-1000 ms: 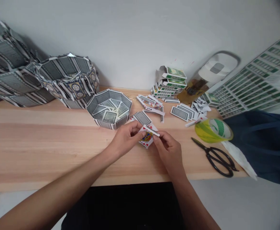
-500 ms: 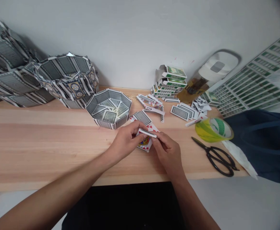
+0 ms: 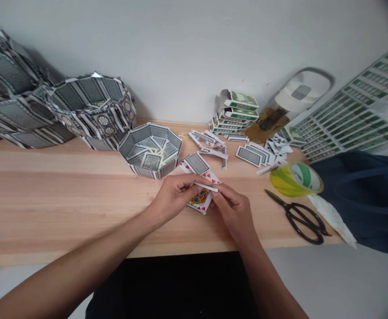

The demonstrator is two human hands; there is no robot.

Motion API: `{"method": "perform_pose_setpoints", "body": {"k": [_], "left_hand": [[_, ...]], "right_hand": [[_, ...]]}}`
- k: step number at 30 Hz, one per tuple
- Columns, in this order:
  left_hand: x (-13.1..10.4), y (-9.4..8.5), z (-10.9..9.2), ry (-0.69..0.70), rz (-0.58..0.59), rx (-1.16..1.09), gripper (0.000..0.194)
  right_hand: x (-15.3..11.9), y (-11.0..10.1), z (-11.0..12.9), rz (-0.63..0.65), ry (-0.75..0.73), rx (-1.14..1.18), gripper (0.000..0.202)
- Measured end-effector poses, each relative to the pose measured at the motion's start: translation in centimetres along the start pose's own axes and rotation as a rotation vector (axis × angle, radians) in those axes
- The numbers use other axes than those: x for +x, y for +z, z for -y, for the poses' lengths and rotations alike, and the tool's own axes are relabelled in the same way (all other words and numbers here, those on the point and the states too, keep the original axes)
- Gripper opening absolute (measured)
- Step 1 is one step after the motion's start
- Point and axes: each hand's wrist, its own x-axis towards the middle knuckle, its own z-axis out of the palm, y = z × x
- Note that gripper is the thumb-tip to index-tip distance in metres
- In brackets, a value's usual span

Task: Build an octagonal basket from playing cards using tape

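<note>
Between my two hands is a folded playing card (image 3: pixel 205 186), seen nearly edge-on as a narrow white strip. My left hand (image 3: pixel 177 192) pinches its left end, and my right hand (image 3: pixel 232 204) grips its right end. Below the folded card, partly covered by my fingers, lies a face card (image 3: pixel 199 200) with red hearts. A grey-backed card (image 3: pixel 197 163) rests just beyond my hands on other heart cards. An octagonal bowl made of cards (image 3: pixel 152 161) stands to the left of them.
Larger card baskets (image 3: pixel 96 104) fill the back left. Card boxes (image 3: pixel 238 115), a bottle (image 3: pixel 280 106) and loose cards (image 3: pixel 250 155) are at the back right. Yellow tape (image 3: pixel 295 179), black scissors (image 3: pixel 302 217) and a dark blue cloth (image 3: pixel 363 195) lie right.
My left fingers have stretched further along the far side of the folded card, which now shows a thinner edge. The face card beneath has shifted slightly towards me.
</note>
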Motion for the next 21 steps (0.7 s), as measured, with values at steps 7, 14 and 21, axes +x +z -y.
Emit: {"method": "perform_pose_setpoints", "body": {"k": [7, 14, 21], "left_hand": [[0.3, 0.0, -0.1, -0.093, 0.023, 0.054, 0.024], [0.5, 0.2, -0.8, -0.181, 0.026, 0.094, 0.034], [0.6, 0.0, -0.1, -0.155, 0.121, 0.067, 0.025]], "right_hand": [[-0.3, 0.2, 0.3, -0.034, -0.207, -0.227, 0.023], [-0.7, 0.8, 0.4, -0.054, -0.322, -0.394, 0.026], [-0.7, 1.0, 0.7, -0.032, -0.314, -0.416, 0.02]]}}
